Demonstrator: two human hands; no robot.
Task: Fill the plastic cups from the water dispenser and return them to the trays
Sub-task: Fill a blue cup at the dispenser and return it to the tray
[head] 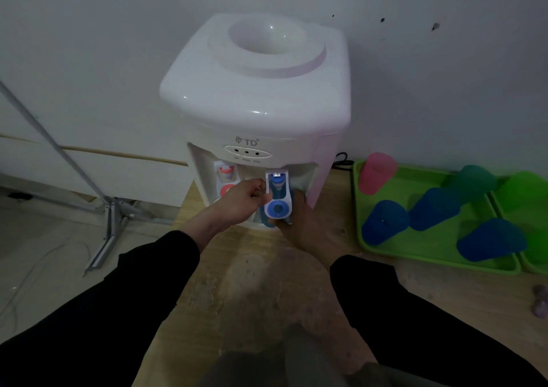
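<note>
Blue plastic cup (263, 217) sits under the blue tap (278, 185) of the white water dispenser (255, 90) on the bench (252, 268), gripped by the right hand (299, 220), while the left hand (243, 201) curls its fingers on the tap's side and other cups (382, 222) stand upturned on the green tray (427, 247) nearby.
</note>
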